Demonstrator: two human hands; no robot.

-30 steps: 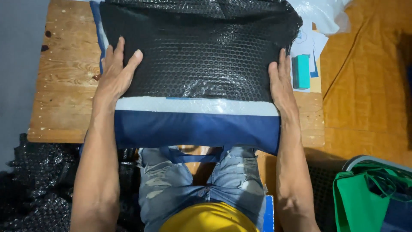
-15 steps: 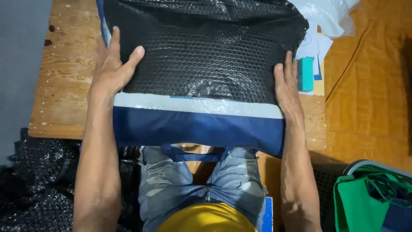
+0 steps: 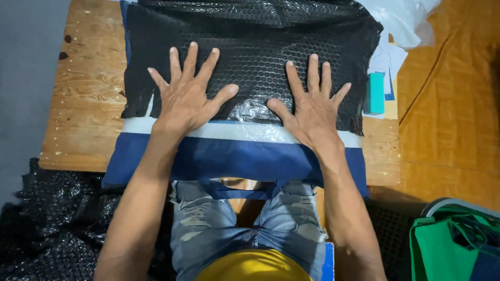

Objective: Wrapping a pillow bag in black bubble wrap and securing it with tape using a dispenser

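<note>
Bubble wrap (image 3: 250,31), black and glossy with a fine honeycomb of cells, covers most of a flat, pillow-shaped package lying across a wooden bench (image 3: 86,99). Its lower edge is ragged at the left corner and crumpled between the two hands. Beneath it the package shows a navy blue cover (image 3: 245,161) with a pale clear strip (image 3: 245,132) running the full width just below the wrap; the blue end overhangs the near edge of the bench above the person's lap. The bench is bare planks, light in tone, with knots and dark spots at the far left.

A heap of loose black bubble wrap (image 3: 47,229) lies on the floor at lower left. A green fabric bag (image 3: 448,244) sits at lower right. A small teal oblong object (image 3: 374,93) stands on white papers (image 3: 388,62) beside the package's right edge.

Left hand (image 3: 190,99) lies flat, fingers spread, palm pressed on the wrap, grasping nothing. Right hand (image 3: 312,106) lies likewise, released and splayed on the wrap.
</note>
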